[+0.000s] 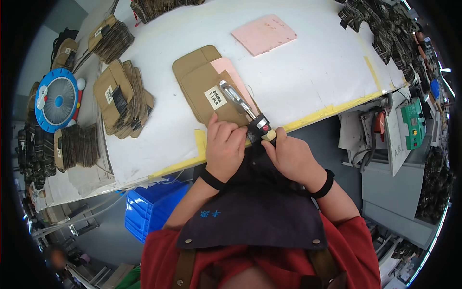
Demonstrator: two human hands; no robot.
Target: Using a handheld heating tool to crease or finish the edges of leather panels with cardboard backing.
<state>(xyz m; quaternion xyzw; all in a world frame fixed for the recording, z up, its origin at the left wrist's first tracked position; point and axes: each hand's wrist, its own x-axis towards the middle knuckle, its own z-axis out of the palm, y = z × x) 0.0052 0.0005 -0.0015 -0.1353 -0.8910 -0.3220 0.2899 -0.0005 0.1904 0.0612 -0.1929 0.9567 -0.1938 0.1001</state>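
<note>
A flat brown fabric piece [195, 77] with rounded corners and a white label lies at the table's front edge. A strip of pink sheet [230, 72] shows between its layers on the right side. My left hand [225, 147] has curled fingers pinching the piece's near edge, its thumb partly hidden. My right hand [296, 156] is closed around the near end of a hand tool [236, 98] with a silver shaft, a black collar and a cream section. The tool's silver end lies over the fabric piece, close to the label; whether it touches is unclear.
Stacks of brown pieces [115, 96] stand at the left, beside a blue round fan [58, 100]. A pink pad [264, 34] lies farther back. Dark patterned fabric [385, 33] is heaped at the far right. Below the yellow-taped edge [308, 115] sits a blue bin [151, 207].
</note>
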